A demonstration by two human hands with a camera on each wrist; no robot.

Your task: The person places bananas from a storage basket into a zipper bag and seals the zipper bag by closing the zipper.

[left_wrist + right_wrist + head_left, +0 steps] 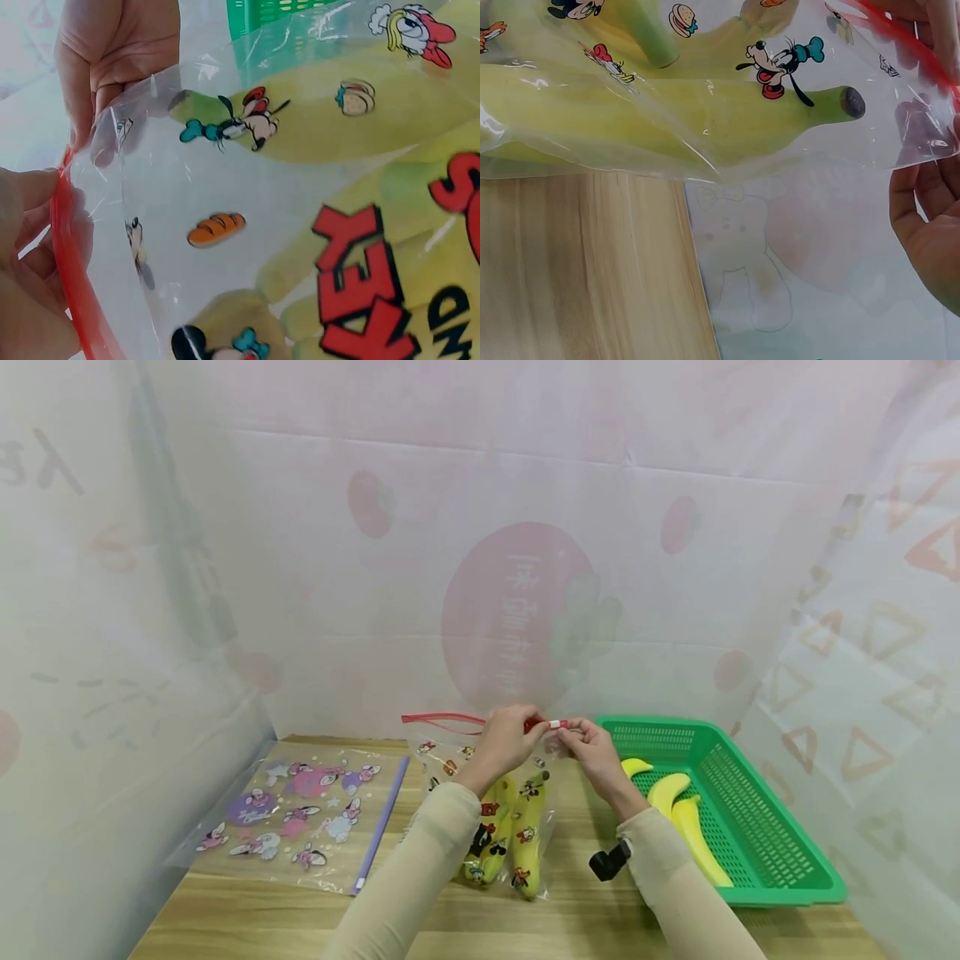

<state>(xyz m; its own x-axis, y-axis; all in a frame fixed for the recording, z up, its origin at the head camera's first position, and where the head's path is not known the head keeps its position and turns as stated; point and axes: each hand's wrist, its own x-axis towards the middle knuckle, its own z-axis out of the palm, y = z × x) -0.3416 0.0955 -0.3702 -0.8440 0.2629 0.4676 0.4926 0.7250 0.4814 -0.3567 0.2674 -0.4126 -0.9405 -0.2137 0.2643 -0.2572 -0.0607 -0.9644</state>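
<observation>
I see yellow bananas [531,814] inside clear cartoon-print plastic bag [450,767]; red zip strip [416,718], fingers of left hand [505,743] and right hand [595,754] pinching it, seems unsealed; three loose bananas [702,843] remain in green plastic basket [780,896].

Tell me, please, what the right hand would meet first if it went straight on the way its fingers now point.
Past the red zip it pinches, the right hand would probably meet the left hand first, close by along that zip; exact depth is hard to judge.
</observation>
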